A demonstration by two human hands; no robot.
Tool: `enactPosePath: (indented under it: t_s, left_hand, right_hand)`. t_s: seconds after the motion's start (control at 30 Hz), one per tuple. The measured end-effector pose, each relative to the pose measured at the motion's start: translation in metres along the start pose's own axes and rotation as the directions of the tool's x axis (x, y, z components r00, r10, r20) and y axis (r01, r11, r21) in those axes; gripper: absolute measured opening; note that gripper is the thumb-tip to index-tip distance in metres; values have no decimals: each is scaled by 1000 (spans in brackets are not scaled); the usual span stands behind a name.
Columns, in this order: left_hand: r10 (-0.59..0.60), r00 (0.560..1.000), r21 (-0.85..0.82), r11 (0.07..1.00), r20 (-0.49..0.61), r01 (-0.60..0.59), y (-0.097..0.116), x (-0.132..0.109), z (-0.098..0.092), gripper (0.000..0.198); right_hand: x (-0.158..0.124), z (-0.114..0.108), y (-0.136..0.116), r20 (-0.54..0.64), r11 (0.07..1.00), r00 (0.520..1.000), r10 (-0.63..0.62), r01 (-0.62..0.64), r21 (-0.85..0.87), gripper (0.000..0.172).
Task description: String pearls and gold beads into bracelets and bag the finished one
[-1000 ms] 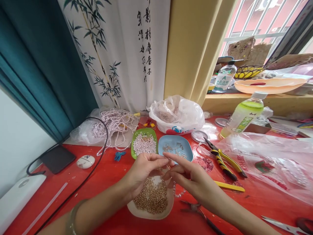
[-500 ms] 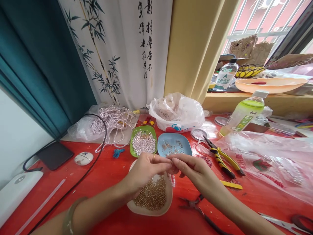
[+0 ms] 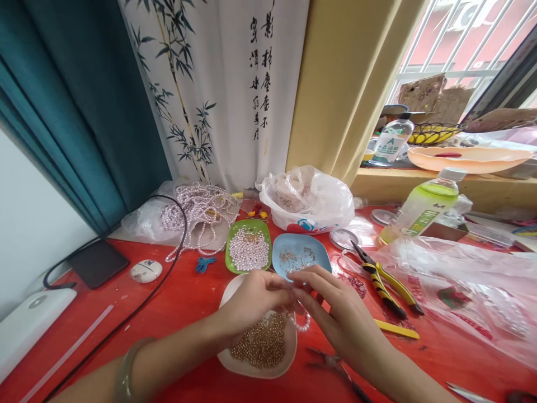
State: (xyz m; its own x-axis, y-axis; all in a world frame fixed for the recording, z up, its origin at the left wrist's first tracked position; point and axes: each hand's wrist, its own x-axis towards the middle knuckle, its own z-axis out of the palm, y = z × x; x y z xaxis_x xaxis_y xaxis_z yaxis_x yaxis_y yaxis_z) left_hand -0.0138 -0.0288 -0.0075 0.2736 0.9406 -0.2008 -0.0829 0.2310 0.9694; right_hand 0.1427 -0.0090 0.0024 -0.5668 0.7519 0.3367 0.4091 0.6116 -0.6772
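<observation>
My left hand [image 3: 260, 294] and my right hand [image 3: 331, 296] meet fingertip to fingertip above the near rim of the blue dish [image 3: 323, 252]. Both are closed in a pinch on a small string of pearl beads [image 3: 302, 326], whose curved end hangs below my fingers. The part between the fingertips is hidden. Under my left hand stands a cream dish [image 3: 268, 374] with gold beads [image 3: 264, 344]. Behind it, a green dish [image 3: 229, 263] bears pale pink pearl beads [image 3: 249, 252]. Small metal findings [image 3: 296, 258] lie in the blue dish.
Yellow-black pliers [image 3: 384, 282], a yellow stick [image 3: 396, 329], dark-handled pliers [image 3: 331, 362] and scissors [image 3: 465, 392] lie at the right. Pearl strands [image 3: 197, 210] are heaped back left near a black cable [image 3: 184, 224]. A drink bottle [image 3: 428, 207] and plastic bag [image 3: 306, 196] stand behind.
The bead string now hangs further out as a loop under my fingers. My right hand has turned, its fingers more spread and arched. The whole view has shifted slightly.
</observation>
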Motion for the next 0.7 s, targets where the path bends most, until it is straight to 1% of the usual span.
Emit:
enactPosePath:
  t_s: [0.07, 0.1, 0.17, 0.23, 0.33, 0.4, 0.47, 0.53, 0.6, 0.63, 0.7]
  left_hand:
    - [7, 1000, -43, 999, 16, -6, -3, 0, 0, 20]
    - [7, 1000, -56, 998, 21, -6, -4, 0, 0, 20]
    - [3, 1000, -67, 998, 21, -1, -5, 1, 0, 20]
    - [-4, 1000, -57, 998, 9, 5, -4, 1, 0, 20]
    - [-45, 999, -48, 998, -17, 44, -2, 2, -1, 18]
    - [-79, 996, -58, 995, -37, 77, -1, 3, -2, 18]
    - [-91, 995, -54, 995, -51, 88, -1, 4, -3, 19]
    - [-74, 996, -32, 997, -56, 72, -3, 6, -5, 19]
    - [-42, 997, -10, 999, -64, 41, -5, 8, -7, 20]
    - [-26, 997, -8, 1000, -76, 26, -6, 10, -8, 19]
    - [-4, 995, -10, 1000, -101, 3, -7, 12, -10, 19]
  right_hand:
    - [0, 2, 2, 6, 1000, 1000, -24, 24, 16, 16]
    - [1, 2, 2, 1, 1000, 1000, -13, 13, 27, 14]
    - [3, 2, 4, 1, 998, 999, 34, -34, 54, 10]
    - [4, 2, 5, 6, 994, 996, 86, -87, 64, 11]
    - [5, 1, 7, -12, 991, 992, 130, -129, 25, 13]
    - [4, 2, 7, -30, 992, 992, 126, -127, -27, 14]
    - [3, 2, 8, -35, 992, 996, 86, -89, -84, 17]
    - [3, 1, 9, -23, 989, 999, 38, -41, -143, 18]
    - [3, -3, 11, 13, 974, 1000, 20, -16, -227, 20]
    - [4, -7, 12, 45, 957, 998, 34, -19, -290, 21]
    - [4, -16, 13, 114, 892, 988, 106, -44, -450, 22]
